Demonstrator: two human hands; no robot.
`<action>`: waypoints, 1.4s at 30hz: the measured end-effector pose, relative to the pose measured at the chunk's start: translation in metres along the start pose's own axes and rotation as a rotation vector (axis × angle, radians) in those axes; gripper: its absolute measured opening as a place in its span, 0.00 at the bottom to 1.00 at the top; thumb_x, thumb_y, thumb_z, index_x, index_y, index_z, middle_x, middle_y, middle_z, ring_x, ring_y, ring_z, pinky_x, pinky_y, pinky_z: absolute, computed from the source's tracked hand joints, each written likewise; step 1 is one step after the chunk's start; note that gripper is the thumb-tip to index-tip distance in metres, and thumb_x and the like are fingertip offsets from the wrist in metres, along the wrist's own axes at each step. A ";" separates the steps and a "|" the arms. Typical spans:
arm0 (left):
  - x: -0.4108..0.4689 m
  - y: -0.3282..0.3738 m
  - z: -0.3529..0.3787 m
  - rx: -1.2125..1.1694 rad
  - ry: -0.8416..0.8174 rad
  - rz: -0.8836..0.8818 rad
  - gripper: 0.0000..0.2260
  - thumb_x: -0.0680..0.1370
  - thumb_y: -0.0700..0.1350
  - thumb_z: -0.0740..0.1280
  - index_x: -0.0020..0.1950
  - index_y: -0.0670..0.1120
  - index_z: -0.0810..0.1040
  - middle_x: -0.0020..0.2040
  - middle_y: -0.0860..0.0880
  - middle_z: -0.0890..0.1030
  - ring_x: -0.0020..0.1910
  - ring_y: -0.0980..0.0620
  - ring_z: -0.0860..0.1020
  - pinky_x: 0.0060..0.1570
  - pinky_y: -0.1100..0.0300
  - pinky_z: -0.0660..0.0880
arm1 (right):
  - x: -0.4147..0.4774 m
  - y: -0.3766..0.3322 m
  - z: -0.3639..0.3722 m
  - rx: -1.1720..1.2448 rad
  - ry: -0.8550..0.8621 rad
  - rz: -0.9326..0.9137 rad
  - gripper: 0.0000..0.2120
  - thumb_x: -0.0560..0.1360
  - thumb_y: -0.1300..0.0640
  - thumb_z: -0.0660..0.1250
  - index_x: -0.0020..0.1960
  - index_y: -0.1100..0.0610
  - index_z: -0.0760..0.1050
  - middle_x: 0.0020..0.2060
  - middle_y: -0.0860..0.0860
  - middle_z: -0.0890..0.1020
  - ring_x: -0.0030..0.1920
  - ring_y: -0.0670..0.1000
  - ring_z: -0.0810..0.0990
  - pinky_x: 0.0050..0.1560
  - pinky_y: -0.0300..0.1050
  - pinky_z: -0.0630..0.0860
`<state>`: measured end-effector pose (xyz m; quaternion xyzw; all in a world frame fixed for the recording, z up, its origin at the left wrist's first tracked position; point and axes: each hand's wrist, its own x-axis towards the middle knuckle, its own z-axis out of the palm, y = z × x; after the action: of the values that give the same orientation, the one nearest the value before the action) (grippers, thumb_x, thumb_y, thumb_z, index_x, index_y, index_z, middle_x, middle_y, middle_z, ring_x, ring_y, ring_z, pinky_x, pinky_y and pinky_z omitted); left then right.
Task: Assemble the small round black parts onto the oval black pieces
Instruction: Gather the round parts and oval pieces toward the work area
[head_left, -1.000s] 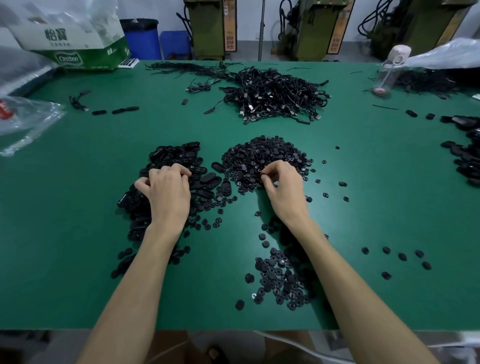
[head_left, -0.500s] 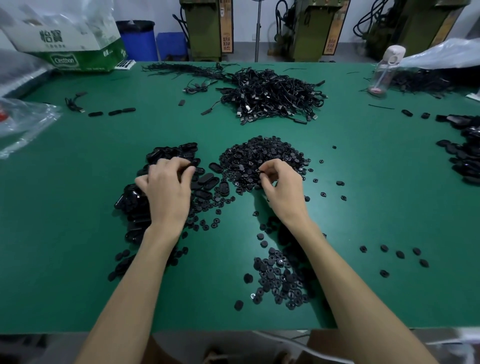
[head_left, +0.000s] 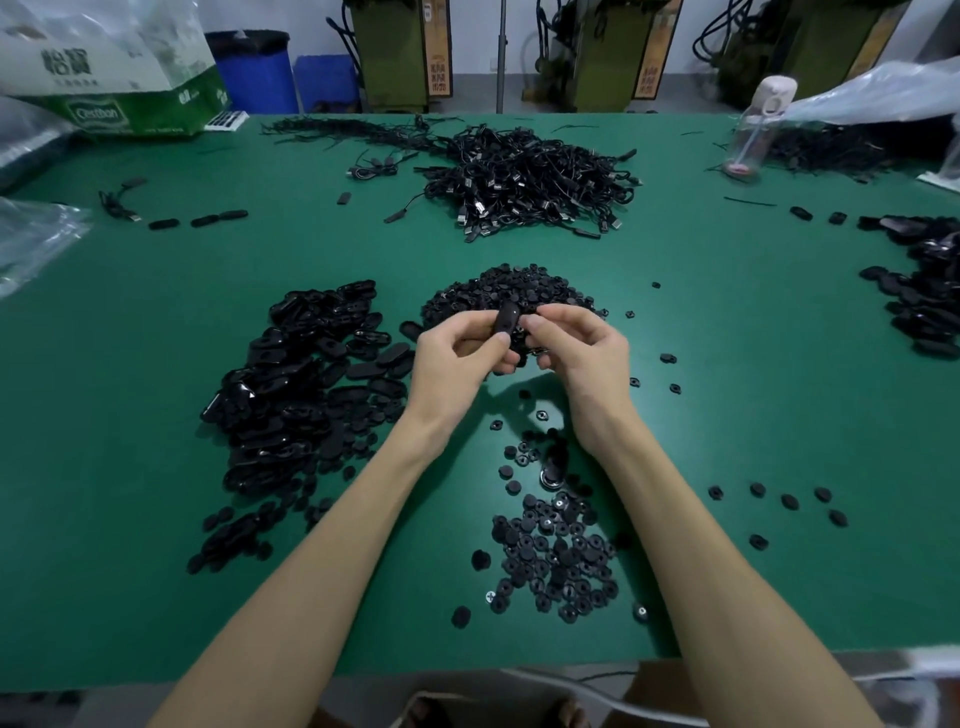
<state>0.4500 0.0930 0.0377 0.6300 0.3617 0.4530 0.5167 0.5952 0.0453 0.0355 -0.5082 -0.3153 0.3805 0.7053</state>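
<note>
Left hand (head_left: 457, 358) pinches one oval (head_left: 506, 319) upright at frame centre, lifted off the worktop (head_left: 156, 467), likely so its face meets the right hand (head_left: 576, 353). That hand's curled fingertips close against the oval's edge; whether they pinch a round part is hidden. Three stocks lie within reach: oval pile (head_left: 311, 384) centre left, round pile (head_left: 511, 286) just behind the hands, thinner round scatter (head_left: 556, 561) lower centre. Six loose rounds (head_left: 789, 501) sit lower right, three spare ovals (head_left: 205, 221) upper left.
</note>
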 end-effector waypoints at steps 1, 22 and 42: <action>-0.002 -0.003 -0.001 -0.018 -0.012 -0.010 0.10 0.80 0.35 0.71 0.59 0.44 0.83 0.44 0.47 0.88 0.42 0.49 0.86 0.46 0.62 0.81 | 0.000 -0.001 0.001 0.018 -0.005 -0.003 0.08 0.74 0.63 0.77 0.52 0.59 0.82 0.45 0.54 0.87 0.41 0.48 0.83 0.40 0.40 0.76; -0.003 -0.011 -0.007 -0.162 0.006 -0.094 0.04 0.80 0.39 0.73 0.53 0.45 0.82 0.36 0.49 0.85 0.37 0.53 0.83 0.41 0.61 0.81 | -0.004 0.001 0.006 0.060 -0.044 0.016 0.07 0.75 0.66 0.75 0.52 0.61 0.81 0.42 0.55 0.87 0.43 0.51 0.86 0.42 0.40 0.81; 0.000 -0.012 -0.007 -0.160 0.052 -0.015 0.16 0.82 0.34 0.67 0.66 0.50 0.81 0.48 0.47 0.80 0.44 0.51 0.83 0.45 0.57 0.82 | -0.008 0.002 0.011 0.060 -0.114 0.098 0.04 0.78 0.63 0.73 0.52 0.57 0.83 0.41 0.49 0.86 0.43 0.47 0.84 0.44 0.40 0.79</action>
<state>0.4439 0.0975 0.0262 0.5721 0.3422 0.4928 0.5592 0.5818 0.0436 0.0364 -0.4790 -0.3182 0.4523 0.6817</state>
